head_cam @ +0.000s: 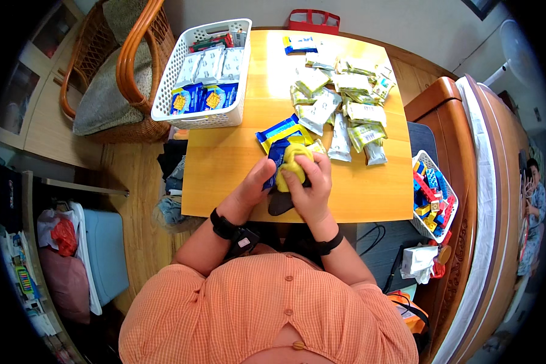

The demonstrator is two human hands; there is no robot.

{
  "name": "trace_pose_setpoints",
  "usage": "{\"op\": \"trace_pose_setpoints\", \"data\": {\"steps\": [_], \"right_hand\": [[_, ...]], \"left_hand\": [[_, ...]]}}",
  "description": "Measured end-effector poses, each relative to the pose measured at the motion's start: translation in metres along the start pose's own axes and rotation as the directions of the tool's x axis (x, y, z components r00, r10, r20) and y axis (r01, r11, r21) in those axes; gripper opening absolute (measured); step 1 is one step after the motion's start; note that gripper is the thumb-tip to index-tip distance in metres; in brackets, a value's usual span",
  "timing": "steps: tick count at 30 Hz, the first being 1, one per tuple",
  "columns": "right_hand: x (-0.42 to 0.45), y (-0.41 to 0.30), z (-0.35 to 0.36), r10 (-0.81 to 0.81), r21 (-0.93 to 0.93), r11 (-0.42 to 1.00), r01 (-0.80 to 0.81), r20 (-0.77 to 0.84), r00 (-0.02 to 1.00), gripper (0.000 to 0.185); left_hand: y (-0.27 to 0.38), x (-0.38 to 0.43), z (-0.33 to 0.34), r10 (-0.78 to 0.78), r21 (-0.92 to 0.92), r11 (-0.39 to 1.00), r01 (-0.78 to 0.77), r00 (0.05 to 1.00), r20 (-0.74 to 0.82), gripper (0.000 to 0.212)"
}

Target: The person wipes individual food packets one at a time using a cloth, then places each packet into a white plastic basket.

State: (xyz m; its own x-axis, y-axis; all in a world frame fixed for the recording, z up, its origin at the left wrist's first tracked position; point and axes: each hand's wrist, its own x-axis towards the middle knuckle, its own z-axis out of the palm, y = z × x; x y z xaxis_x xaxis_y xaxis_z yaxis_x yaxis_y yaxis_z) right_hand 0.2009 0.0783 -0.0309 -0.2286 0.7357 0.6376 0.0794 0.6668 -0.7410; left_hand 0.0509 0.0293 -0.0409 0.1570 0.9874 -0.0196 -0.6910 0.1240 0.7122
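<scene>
My left hand (253,185) holds a blue snack packet (276,157) on edge over the near part of the wooden table (227,168). In my right hand (313,184) is a bunched yellow cloth (295,168), pressed close against the packet's side. A dark grey flap (280,203) hangs below the cloth; whether it belongs to it I cannot tell. Just beyond my hands lie blue-and-yellow packets (284,132). Several pale green and white wrapped packets (359,113) are heaped on the table's right side, and one blue-and-white packet (300,44) lies at the far edge.
A white perforated basket (200,119) at the table's far left holds packets in rows. Right of the table, another basket (455,214) holds toy bricks. A rattan chair (118,91) stands at left, a bed (496,182) at right. Another person (533,204) is at the far right.
</scene>
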Motion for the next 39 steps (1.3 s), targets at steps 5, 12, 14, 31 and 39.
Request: {"op": "trace_pose_setpoints", "data": {"steps": [5,12,14,31,39], "right_hand": [[0.004,0.007,-0.002,0.121,-0.017,0.992,-0.122,-0.037,0.992,0.035],[0.005,0.005,-0.003,0.127,0.04,0.991,-0.13,0.063,0.99,0.033],[0.006,0.005,-0.002,0.126,0.044,0.991,-0.129,0.066,0.99,0.033],[0.005,0.005,-0.003,0.114,0.061,0.991,-0.121,0.114,0.987,0.035],[0.007,0.002,-0.007,0.146,0.073,0.985,-0.156,0.13,0.981,0.034]], "left_hand": [[0.026,-0.01,0.001,0.164,0.235,0.965,-0.12,0.97,-0.179,0.056],[0.153,-0.01,-0.003,0.637,0.607,0.724,-0.327,0.656,-0.406,0.031],[0.186,-0.004,-0.015,0.694,0.764,0.595,-0.25,0.639,-0.332,0.032],[0.189,0.03,-0.065,0.467,0.873,-0.232,0.429,0.836,-0.287,0.037],[0.167,0.028,-0.04,0.659,0.943,-0.286,0.169,0.749,0.066,0.029]]}}
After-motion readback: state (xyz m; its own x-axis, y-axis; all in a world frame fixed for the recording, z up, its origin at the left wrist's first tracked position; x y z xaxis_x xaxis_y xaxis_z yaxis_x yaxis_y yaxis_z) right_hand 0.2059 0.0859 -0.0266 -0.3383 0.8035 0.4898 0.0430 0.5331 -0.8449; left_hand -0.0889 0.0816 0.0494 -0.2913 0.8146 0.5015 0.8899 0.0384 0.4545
